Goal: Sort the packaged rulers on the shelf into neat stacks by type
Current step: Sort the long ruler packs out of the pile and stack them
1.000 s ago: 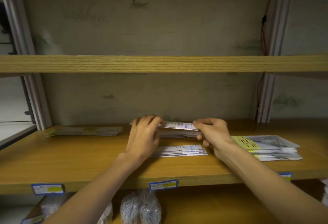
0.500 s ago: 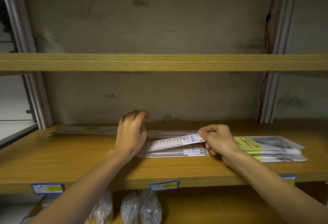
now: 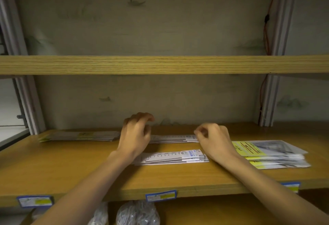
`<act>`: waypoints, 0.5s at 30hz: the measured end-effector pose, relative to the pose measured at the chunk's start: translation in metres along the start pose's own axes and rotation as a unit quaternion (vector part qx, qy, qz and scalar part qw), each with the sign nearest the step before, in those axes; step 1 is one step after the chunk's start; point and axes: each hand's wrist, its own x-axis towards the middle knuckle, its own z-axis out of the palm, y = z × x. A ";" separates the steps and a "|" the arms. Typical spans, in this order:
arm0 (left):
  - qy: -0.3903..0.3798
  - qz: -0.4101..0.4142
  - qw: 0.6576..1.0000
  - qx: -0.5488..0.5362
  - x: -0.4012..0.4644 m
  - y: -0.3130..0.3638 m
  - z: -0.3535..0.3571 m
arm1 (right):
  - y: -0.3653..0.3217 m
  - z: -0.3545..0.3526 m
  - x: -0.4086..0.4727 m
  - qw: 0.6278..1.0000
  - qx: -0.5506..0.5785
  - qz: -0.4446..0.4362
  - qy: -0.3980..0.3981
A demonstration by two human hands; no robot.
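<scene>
Two stacks of white packaged rulers lie mid-shelf: a front stack (image 3: 171, 158) with printed scales, and a rear stack (image 3: 173, 138) nearer the wall. My left hand (image 3: 136, 135) hovers over the rear stack's left end with its fingers loosely curled and holding nothing. At that stack's right end, the curled fingertips of my right hand (image 3: 214, 140) pinch the top ruler. A flat stack of greenish packs (image 3: 80, 135) lies at the left. A pile of larger yellow-labelled packs (image 3: 270, 153) sits at the right.
The wooden shelf (image 3: 71, 171) carries blue price tags (image 3: 161, 195) on its front edge. An upper shelf board (image 3: 163, 64) crosses overhead. Clear bags (image 3: 138, 213) sit on the level below. Metal uprights (image 3: 272, 100) and an orange cable stand at the right.
The ruler my right hand held now lies on the front stack. Both hands have moved back to the rear stack, the right one to its right end.
</scene>
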 end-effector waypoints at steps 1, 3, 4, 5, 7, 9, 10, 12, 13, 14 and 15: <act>-0.017 0.001 1.000 -0.008 0.002 0.000 0.003 | -0.002 0.001 0.003 1.000 0.019 0.001 0.025; -0.070 0.001 0.997 -0.025 0.008 -0.001 0.010 | -0.008 0.002 0.010 0.995 0.065 0.007 0.068; -0.107 -0.001 0.994 -0.034 0.011 -0.003 0.014 | -0.011 0.003 0.014 0.993 0.088 0.009 0.082; -0.145 -0.004 0.988 -0.044 0.016 -0.004 0.018 | -0.014 0.004 0.019 0.990 0.109 0.009 0.094; -0.206 -0.022 0.976 -0.072 0.025 -0.008 0.024 | -0.020 0.008 0.034 0.979 0.162 0.017 0.127; -0.238 -0.037 0.965 -0.099 0.031 -0.011 0.031 | -0.023 0.015 0.047 0.963 0.205 0.021 0.172; -0.248 -0.042 0.962 -0.102 0.032 -0.012 0.035 | -0.024 0.019 0.051 0.956 0.222 0.025 0.189; -0.285 -0.062 0.952 -0.091 0.029 -0.015 0.039 | -0.023 0.031 0.055 0.946 0.249 0.033 0.207; -0.304 -0.071 0.946 -0.081 0.027 -0.017 0.041 | -0.020 0.036 0.054 0.942 0.258 0.035 0.213; -0.319 -0.075 0.942 -0.069 0.025 -0.020 0.043 | -0.018 0.040 0.052 0.940 0.265 0.038 0.213; -0.328 -0.071 0.940 -0.054 0.023 -0.022 0.044 | -0.016 0.043 0.051 0.941 0.267 0.041 0.205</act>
